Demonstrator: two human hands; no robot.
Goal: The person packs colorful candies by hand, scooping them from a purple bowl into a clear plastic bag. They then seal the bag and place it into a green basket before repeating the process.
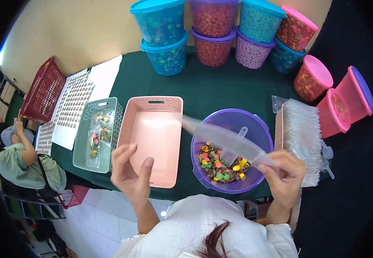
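Note:
My right hand (284,174) pinches one end of a clear plastic bag (233,139), which stretches out leftward above the purple tub (199,172). Inside that tub lie colourful chocolate buttons (220,165) in brown, green, yellow and pink, and a clear scoop (242,132) rests there, partly hidden behind the bag. My left hand (131,174) is held over the near left part of the pink basket (180,142), thumb and fingers apart, with nothing in it. To its left, a green basket (79,150) holds filled bags of buttons (94,148).
A stack of clear bags (300,133) stands right of the tub, beside plastic scoops (327,157). Lidded tubs (212,47) line the back. Sticker sheets (72,101) and a dark red basket (44,92) are at the left, where another person (21,165) sits.

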